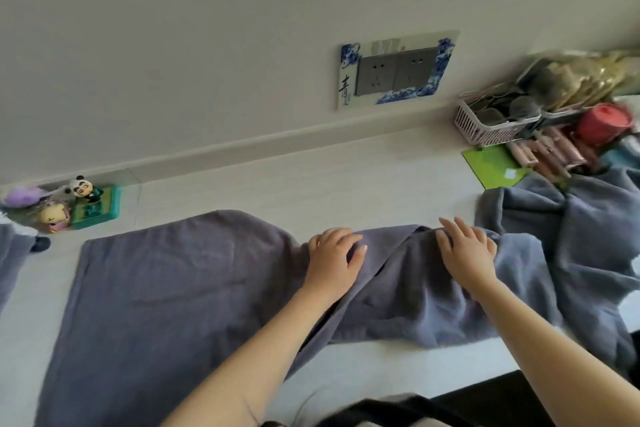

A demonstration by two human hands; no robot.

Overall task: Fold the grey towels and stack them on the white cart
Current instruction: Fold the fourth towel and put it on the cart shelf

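- Broadly, a white table (346,177) runs along a pale wall (207,45) and carries everything else.
- One grey towel (166,288) lies spread across the table, flat on its left part and rumpled toward the right, where both hands rest on it.
- More grey towels (581,239) sit in a loose heap at the right, touching the spread one (where one cloth ends and the next begins is hard to tell).
- Another bit of grey cloth (8,263) shows at the far left edge.
- On the wall, a grey socket plate (394,74) sits inside a blue-and-white decorated frame.
- A pink basket (485,128) with clutter stands at the back right, a green card (491,166) just in front of it.
- Small toys, among them a panda figure (81,188), stand at the back left against the wall.
- The left hand (334,260) lies palm down, fingers lightly bent over a fold in the towel.
- The right hand (467,253) lies palm down beside it, fingers spread flat on the cloth.
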